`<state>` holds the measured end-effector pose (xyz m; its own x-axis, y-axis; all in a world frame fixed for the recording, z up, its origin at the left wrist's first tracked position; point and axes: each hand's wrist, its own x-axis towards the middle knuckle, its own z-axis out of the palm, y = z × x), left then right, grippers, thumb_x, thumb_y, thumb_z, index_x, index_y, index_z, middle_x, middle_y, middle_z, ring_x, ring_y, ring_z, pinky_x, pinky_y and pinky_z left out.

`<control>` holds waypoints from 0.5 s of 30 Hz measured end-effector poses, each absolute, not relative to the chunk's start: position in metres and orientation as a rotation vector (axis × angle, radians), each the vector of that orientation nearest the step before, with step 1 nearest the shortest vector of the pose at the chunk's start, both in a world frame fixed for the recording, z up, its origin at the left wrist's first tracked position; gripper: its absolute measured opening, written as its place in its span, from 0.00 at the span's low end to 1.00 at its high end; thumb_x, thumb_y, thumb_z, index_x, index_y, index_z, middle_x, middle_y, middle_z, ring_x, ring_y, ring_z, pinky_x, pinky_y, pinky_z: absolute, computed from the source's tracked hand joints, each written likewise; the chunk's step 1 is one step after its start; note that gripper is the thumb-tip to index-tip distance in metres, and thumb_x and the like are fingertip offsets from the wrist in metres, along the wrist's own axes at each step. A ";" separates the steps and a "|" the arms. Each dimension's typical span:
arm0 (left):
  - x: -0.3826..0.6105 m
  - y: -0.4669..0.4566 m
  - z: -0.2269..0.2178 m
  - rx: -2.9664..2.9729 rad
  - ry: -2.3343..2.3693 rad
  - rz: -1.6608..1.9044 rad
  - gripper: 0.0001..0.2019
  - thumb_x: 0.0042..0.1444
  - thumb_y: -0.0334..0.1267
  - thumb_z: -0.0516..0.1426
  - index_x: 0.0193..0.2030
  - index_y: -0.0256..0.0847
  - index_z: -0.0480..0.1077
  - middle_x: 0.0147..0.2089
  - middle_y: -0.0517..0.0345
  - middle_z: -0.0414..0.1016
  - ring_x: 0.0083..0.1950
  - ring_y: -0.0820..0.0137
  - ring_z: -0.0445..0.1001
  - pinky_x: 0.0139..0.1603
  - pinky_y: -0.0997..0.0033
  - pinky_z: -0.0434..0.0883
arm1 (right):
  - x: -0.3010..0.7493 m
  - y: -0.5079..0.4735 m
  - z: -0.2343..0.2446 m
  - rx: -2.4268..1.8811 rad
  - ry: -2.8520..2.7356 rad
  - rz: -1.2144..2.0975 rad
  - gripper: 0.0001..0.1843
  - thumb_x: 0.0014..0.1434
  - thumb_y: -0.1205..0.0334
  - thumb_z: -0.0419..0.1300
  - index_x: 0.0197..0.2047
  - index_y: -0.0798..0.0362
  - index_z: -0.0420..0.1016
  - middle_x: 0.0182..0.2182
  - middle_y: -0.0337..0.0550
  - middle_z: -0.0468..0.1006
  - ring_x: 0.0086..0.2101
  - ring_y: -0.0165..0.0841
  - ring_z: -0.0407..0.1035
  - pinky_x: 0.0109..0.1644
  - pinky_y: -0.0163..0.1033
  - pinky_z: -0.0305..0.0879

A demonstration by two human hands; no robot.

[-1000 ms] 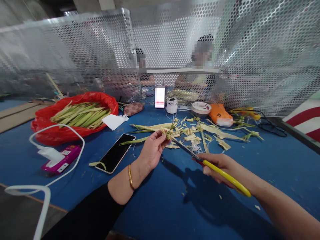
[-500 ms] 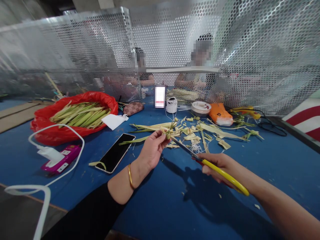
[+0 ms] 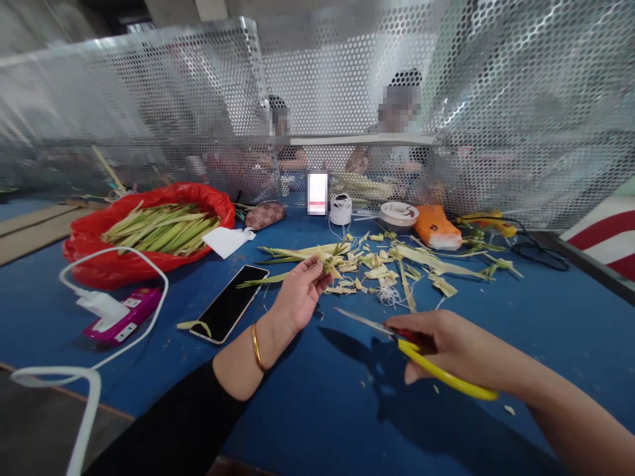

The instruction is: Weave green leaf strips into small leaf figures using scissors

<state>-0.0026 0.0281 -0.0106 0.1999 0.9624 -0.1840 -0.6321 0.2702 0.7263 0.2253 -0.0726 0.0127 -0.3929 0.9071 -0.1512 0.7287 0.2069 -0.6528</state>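
Between thumb and fingers, my left hand [image 3: 299, 291] pinches a small bundle of folded corn husk [image 3: 329, 264], pale yellow-green. My right hand [image 3: 446, 344] is closed around scissors [image 3: 441, 377] with yellow and red handles. Their blades point left, below and apart from the bundle. Cut husk scraps [image 3: 381, 272] and long husk strips [image 3: 431, 261] lie on the blue table just beyond both hands. A tangle of white string [image 3: 389, 296] rests among the scraps. Fingers of my left hand partly hide the bundle.
A red plastic bag [image 3: 149, 261] of husks, a black-screened phone [image 3: 231, 304] and a purple power strip [image 3: 122, 317] lie left. A string spool [image 3: 340, 210], tape roll [image 3: 398, 215] and orange packet [image 3: 437, 228] stand behind. A perforated metal screen [image 3: 342, 79] separates two people opposite.
The scissors have moved down and away from the husk bundle, and my right hand has turned around the handles. My left hand has shifted slightly left with the bundle.
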 end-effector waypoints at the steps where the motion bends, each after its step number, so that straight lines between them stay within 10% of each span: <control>1: -0.003 0.028 -0.010 0.572 0.710 1.170 0.06 0.53 0.23 0.59 0.36 0.35 0.71 0.32 0.58 0.73 0.31 0.76 0.74 0.38 0.75 0.74 | 0.222 -0.073 0.011 -1.544 -2.288 0.835 0.19 0.51 0.56 0.64 0.47 0.49 0.77 0.29 0.40 0.78 0.28 0.34 0.70 0.29 0.33 0.59; 8: -0.005 0.021 -0.012 0.789 0.811 0.786 0.07 0.49 0.29 0.64 0.36 0.35 0.74 0.29 0.57 0.73 0.25 0.77 0.70 0.28 0.78 0.71 | 0.199 -0.086 0.006 -1.629 -2.635 0.219 0.09 0.55 0.59 0.59 0.39 0.52 0.72 0.26 0.44 0.78 0.24 0.37 0.70 0.25 0.38 0.48; 15: -0.007 0.019 -0.014 1.013 0.816 0.572 0.15 0.48 0.38 0.66 0.43 0.37 0.75 0.39 0.51 0.77 0.31 0.74 0.73 0.30 0.78 0.68 | 0.215 -0.077 0.003 -1.783 -2.243 0.361 0.12 0.63 0.59 0.52 0.31 0.50 0.73 0.26 0.43 0.78 0.26 0.35 0.70 0.27 0.38 0.55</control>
<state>-0.0067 0.0187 -0.0143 0.5818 0.7464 -0.3233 -0.0502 0.4296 0.9016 0.2145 -0.0767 0.0029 -0.2178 0.9750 0.0434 0.9123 0.2192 -0.3459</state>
